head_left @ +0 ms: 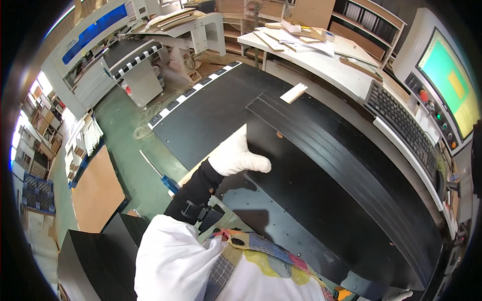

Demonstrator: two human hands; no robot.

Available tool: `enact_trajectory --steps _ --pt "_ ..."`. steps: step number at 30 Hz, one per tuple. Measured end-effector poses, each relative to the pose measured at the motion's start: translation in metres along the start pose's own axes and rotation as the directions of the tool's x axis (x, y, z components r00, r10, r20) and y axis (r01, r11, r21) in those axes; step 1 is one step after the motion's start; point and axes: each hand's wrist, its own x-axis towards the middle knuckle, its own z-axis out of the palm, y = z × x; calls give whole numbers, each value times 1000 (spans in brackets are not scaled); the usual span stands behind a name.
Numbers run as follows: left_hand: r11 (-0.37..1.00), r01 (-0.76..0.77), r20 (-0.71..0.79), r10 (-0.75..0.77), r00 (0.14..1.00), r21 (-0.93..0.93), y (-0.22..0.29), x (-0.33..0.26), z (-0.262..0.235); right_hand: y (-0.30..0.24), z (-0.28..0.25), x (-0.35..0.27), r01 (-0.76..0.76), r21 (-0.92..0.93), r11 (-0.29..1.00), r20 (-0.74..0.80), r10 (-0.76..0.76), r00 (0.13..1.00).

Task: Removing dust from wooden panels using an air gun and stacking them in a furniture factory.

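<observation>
A long black panel (321,165) with lengthwise grooves along its far side stretches across a dark worktable (201,110). At its left end is my left hand (238,156) in a white glove, closed on the edge, thumb lying over the top face. Its other fingers are mostly out of sight at the panel's edge. Only a sliver of my right hand (400,296), also gloved in white, shows at the bottom right by the panel's near end; its fingers cannot be made out. A short pale wooden strip (293,93) lies by the panel's far edge.
To the right stand a keyboard (401,130) and a control console with a lit screen (449,75). A white table (346,70) at the back carries boards and papers. A blue-handled tool (169,183) sits by my left forearm. Black panels (95,256) stand at lower left.
</observation>
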Motion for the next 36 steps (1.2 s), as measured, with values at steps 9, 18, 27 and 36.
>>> enact_trajectory --steps 9,18,27,36 --pt "925 -276 -91 261 961 -261 -31 -3 0 39 63 2 264 -208 942 -398 -328 857" --pt "988 54 -343 -1 939 146 -106 -28 11 106 226 -2 268 -86 960 176 -250 952" --pt "958 277 -778 -120 617 72 -34 -283 -71 112 368 -96 66 74 995 554 -96 827" --pt "780 446 -898 -371 -237 -440 -44 -606 -85 76 521 -308 -223 -114 968 896 198 398"
